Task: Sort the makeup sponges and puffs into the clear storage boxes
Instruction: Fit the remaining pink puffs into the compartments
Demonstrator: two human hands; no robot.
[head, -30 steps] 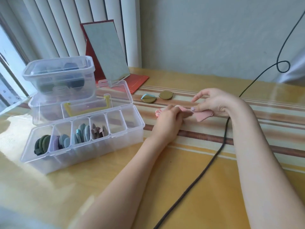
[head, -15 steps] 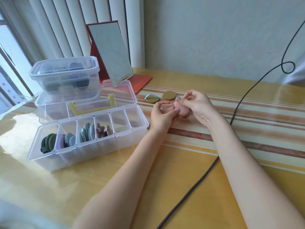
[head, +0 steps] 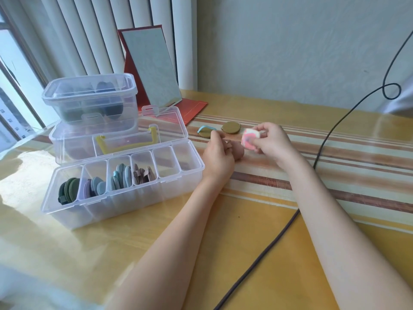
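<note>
Right hand (head: 271,143): pinches a pink-and-white sponge (head: 250,139) above the striped surface (head: 335,166).
Left hand (head: 218,153): curled around pink puffs (head: 237,151).
Divided clear box (head: 125,186): lid open, left of both hands.

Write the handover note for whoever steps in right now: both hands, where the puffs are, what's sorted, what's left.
Right hand: pinching a pink-and-white sponge above the table.
Left hand: closed on pink puffs, resting on the table.
Divided clear box: open; the four left compartments hold green, purple-and-blue, light blue and mauve puffs; the two right compartments are empty.
Lidded clear box, stacked behind: dark puffs inside.
Left to do: two olive round puffs, one with a blue strap and one plain, lie loose on the table; box those and whatever is in hand.
</note>
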